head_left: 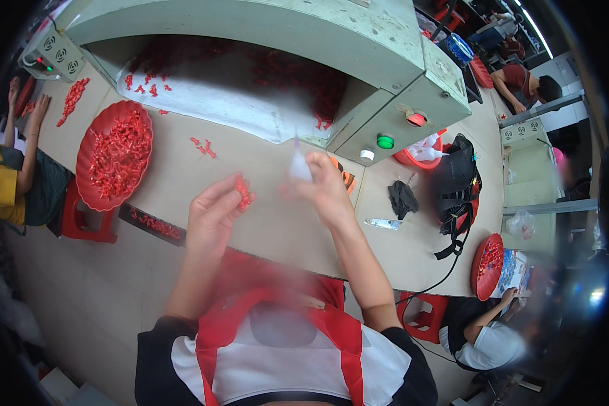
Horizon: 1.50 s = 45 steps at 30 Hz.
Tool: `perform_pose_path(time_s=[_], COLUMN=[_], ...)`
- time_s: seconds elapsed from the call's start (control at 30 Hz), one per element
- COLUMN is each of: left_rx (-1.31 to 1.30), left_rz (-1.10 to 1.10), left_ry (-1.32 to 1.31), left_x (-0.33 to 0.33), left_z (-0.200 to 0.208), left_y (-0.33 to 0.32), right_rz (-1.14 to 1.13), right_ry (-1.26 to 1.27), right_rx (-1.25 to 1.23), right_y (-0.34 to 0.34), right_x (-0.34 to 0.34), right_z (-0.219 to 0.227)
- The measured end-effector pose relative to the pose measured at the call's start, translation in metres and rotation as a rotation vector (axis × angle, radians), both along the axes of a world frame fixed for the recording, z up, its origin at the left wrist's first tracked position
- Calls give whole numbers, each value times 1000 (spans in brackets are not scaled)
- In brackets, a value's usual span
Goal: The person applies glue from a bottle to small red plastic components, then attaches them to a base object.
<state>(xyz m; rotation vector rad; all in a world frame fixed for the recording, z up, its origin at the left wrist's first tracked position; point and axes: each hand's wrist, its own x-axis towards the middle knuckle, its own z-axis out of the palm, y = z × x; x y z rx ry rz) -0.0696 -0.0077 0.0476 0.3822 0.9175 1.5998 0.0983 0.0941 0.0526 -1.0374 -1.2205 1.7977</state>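
Note:
Over the near part of the table, my left hand point(211, 208) pinches a small red plastic piece point(242, 192) between thumb and fingers; its exact shape is unclear. My right hand point(330, 191) is closed round a white squeeze bottle point(300, 167) whose thin nozzle points up and away from me. Bottle and red piece are apart. Beyond my left hand, a few similar red pieces point(203, 148) lie loose on the table point(250, 155). To the left stands a red scalloped basin point(81, 152) heaped with more of them.
A pale green machine point(250, 27) with a white-lined opening holds many red pieces. At right are a red bowl point(404, 159) of squeeze bottles, a black cloth point(402, 199), a flat metal blade point(382, 223) and a black bag point(453, 179). Other people sit on both sides.

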Motion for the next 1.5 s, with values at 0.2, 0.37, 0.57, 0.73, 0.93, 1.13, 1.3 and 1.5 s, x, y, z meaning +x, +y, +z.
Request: perform_pose_path(time_s=[0.2,0.37,0.57,0.73,0.93,1.13,1.3,1.5], left_rx=[-23,-24,1,-23,4,8,15,102], left_rz=[25,52,45,56,43,47,-5,-90], left_ry=[-67,-108,-114,-105,-109,-132,-110,29], left_x=[-17,-29,-34,-32,-23,-16,-3,25], left_z=[-10,-21,-21,-17,-17,-13,-2,8], left_y=[-8,-11,-11,-11,-14,-16,-10,-6], right_rz=[-142,-116,-132,56,64,-37,42,9], right_ry=[-997,-1557,-1586,-1603,-1560,-1203,-101,146], right_rx=[732,1331,1510,1321,1396,1202,279,174], right_y=[95,137,157,150,150,103,8,-48], right_x=[-47,-51,-52,-56,-51,-51,-11,8], right_z=[-24,-52,-56,-50,-51,-3,27,31])
